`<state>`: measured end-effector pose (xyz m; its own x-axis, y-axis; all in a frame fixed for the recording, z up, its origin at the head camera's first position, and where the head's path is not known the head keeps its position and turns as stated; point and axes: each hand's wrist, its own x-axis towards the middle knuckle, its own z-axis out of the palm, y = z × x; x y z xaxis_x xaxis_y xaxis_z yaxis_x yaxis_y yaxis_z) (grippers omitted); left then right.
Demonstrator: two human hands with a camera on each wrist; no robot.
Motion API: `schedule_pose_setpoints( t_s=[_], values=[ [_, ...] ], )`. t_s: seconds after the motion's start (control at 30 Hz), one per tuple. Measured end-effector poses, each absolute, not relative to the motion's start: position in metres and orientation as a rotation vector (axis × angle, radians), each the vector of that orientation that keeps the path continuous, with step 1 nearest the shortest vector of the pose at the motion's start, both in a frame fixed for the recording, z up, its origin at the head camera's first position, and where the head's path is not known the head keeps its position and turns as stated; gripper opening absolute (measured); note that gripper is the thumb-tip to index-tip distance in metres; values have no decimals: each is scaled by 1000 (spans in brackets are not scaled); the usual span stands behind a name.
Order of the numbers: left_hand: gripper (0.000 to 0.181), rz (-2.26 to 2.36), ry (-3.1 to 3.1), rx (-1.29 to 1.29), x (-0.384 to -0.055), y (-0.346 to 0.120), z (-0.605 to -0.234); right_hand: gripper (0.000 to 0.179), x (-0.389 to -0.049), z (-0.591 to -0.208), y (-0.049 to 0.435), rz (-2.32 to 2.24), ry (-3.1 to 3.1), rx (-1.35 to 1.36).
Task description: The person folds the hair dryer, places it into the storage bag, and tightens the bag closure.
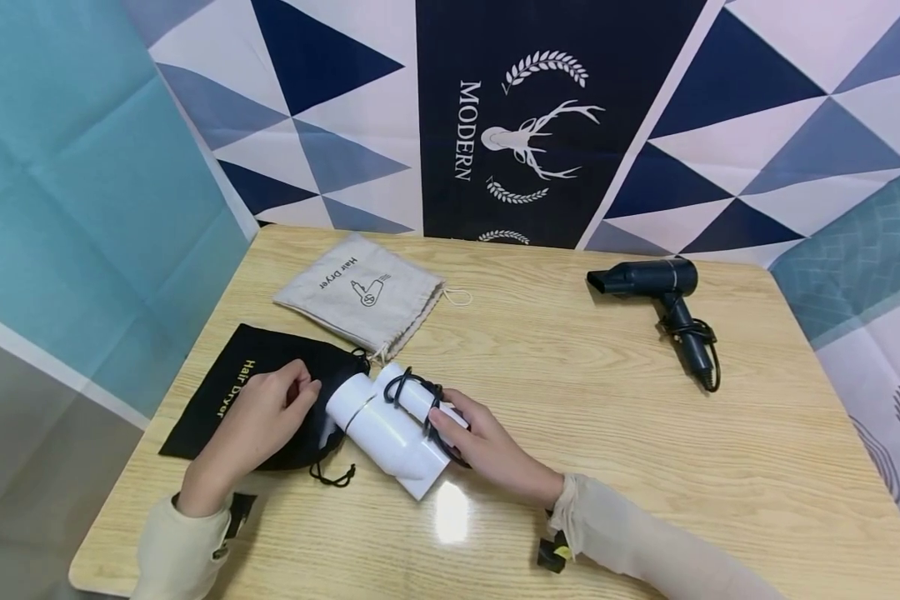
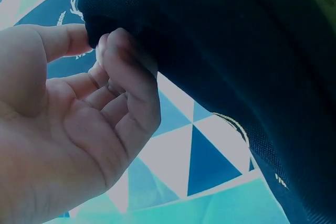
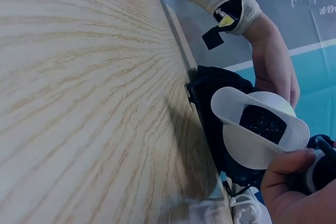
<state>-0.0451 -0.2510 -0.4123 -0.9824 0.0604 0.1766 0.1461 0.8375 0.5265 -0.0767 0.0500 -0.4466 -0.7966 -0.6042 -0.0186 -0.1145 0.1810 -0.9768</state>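
Observation:
My right hand (image 1: 491, 442) grips a white hair dryer (image 1: 386, 433) by its folded handle, with the black cord (image 1: 397, 387) wound around it. The dryer's rear end is at the mouth of a black drawstring bag (image 1: 202, 417) marked "Hair Dryer". My left hand (image 1: 270, 412) pinches the bag's upper edge between thumb and finger, as the left wrist view shows on the black fabric (image 2: 210, 35). In the right wrist view the flat white nozzle (image 3: 247, 114) faces the camera, and my right thumb (image 3: 286, 169) lies beside the handle.
A grey drawstring bag (image 1: 367, 292) with a printed dryer lies behind the black one. At the back right of the wooden table (image 1: 540, 350) rests a black hair dryer (image 1: 652, 279) with its cord wrapped around its handle. A patterned cloth (image 1: 345, 108) hangs behind the table.

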Motion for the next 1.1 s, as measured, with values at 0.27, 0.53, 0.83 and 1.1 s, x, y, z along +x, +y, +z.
schedule_pose_setpoints(
  t_s=[0.27, 0.53, 0.83, 1.1],
  values=[
    [24, -870, -2863, -173, -43, -245, -411, 38, -77, -449, 39, -1622, 2046, -708],
    [26, -827, -2846, -187, -41, -241, -412, 32, -78, -453, 33, -1614, 2014, -755],
    [26, -836, -2847, -224, -38, -232, -409, 42, -82, -453, 30, -1522, 2070, -827],
    [25, -832, -2823, -267, -37, -226, -407, 40, -89, -449, 28, -1482, 2067, -907]
  ],
)
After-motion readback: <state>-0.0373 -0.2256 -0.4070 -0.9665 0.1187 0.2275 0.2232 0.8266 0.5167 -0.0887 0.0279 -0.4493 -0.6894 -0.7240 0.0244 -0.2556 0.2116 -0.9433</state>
